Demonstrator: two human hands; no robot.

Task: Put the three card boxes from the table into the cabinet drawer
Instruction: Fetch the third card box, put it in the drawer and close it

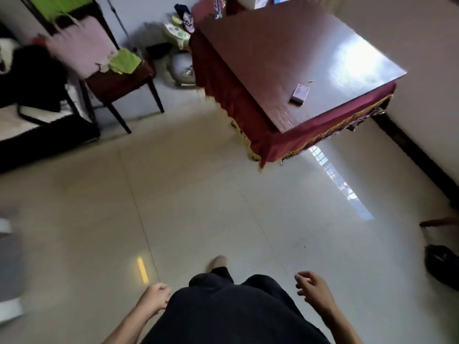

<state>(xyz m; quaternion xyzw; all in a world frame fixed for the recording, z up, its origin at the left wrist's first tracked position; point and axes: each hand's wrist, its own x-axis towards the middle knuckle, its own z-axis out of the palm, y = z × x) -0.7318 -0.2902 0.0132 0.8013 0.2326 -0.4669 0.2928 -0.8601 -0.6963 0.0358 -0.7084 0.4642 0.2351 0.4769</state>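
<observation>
The left hand (156, 295) hangs low beside the body, at the left hip. Its fingers (162, 288) are curled in, making a loose fist. It holds nothing. The bare left arm (124, 326) runs down and out to the bottom edge. The right hand (311, 285) hangs a little out from the right hip. Its fingers (301, 278) are bent but loose, partly spread. It holds nothing too. The bare right arm (340, 324) slants down to the bottom edge. Between the arms are dark trousers (231, 311). One foot (218, 261) pokes forward ahead of the legs.
</observation>
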